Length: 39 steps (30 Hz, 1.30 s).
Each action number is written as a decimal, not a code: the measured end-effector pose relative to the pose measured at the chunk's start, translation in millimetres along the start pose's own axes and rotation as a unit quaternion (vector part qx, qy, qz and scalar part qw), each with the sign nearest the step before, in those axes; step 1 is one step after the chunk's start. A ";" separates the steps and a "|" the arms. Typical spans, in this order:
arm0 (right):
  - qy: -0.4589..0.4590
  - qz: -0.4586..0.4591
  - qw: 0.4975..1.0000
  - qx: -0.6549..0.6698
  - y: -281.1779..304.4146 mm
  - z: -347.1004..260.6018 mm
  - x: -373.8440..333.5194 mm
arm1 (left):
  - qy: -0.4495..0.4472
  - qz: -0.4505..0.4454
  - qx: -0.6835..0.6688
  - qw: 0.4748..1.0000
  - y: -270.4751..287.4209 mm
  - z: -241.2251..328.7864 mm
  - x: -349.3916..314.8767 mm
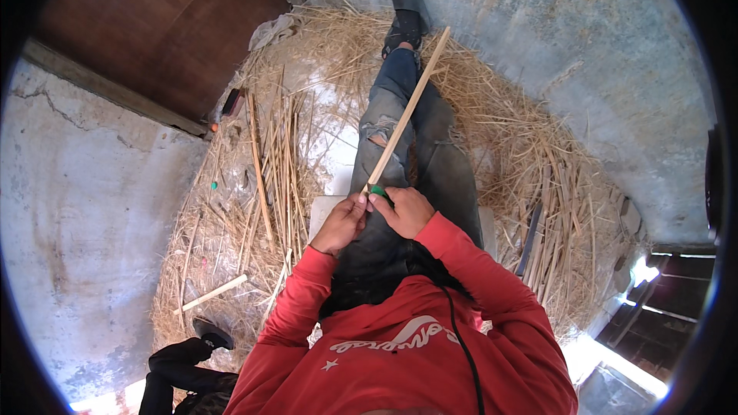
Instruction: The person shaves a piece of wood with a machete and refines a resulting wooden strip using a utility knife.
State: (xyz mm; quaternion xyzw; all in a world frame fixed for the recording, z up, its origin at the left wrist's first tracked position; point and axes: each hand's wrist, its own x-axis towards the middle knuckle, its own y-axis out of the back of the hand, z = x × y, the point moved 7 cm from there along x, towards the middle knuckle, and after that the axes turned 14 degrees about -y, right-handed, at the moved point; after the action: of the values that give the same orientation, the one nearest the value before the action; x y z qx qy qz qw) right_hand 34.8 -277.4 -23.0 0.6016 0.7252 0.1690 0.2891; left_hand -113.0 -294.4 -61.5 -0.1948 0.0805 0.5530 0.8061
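Observation:
A long pale split-wood strip [411,106], perhaps bamboo, slants from my hands up over my outstretched legs. Its near end meets the fingertips of my left hand [344,223], which is closed on it in a pinch. Against that end, my right hand [406,211] is closed round a small green thing [377,190], its thumb close to the left fingertips. Most of the green thing is hidden by the fingers, so its kind is unclear. Both hands come together above my lap, in front of the dark trousers [438,154].
Straw and shavings [492,100] cover the floor. Bundles of thin strips [286,161] lie at left and more sticks [565,250] at right, beside a long dark flat bar [530,240]. Another person's dark-clad leg [173,365] shows lower left. Walls [569,23] close in around.

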 end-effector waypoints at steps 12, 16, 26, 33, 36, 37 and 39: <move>-0.091 0.004 0.995 -0.030 -23.6 20.9 8.3 | -0.043 0.001 0.284 0.958 30.8 -19.4 -21.4; -0.139 0.001 0.990 -0.034 -12.5 51.2 27.1 | -0.036 -0.020 0.329 0.943 43.0 -2.7 -77.9; -0.099 0.128 0.984 0.080 110.9 48.4 49.8 | -0.008 0.051 0.146 0.988 52.3 3.0 -86.5; -0.046 0.001 0.954 0.297 36.9 9.1 29.0 | -0.154 0.001 0.192 0.969 -0.9 29.1 -24.4; -0.048 -0.018 0.933 0.357 30.3 7.9 32.2 | -0.185 0.000 0.267 0.946 -8.4 36.9 -22.1; -0.051 -0.024 0.930 0.363 29.1 10.8 35.3 | -0.198 0.002 0.306 0.931 -9.6 42.0 -23.5; -0.047 0.032 0.947 0.318 34.4 21.9 42.1 | -0.196 0.012 0.310 0.930 -0.8 36.8 -25.6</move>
State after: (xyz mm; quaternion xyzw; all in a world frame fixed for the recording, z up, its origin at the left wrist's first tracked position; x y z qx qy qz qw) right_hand 70.5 -231.3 -28.7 0.6925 0.7072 -0.0892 0.1111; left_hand -125.0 -301.9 -19.0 0.1779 0.0906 0.5376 0.8192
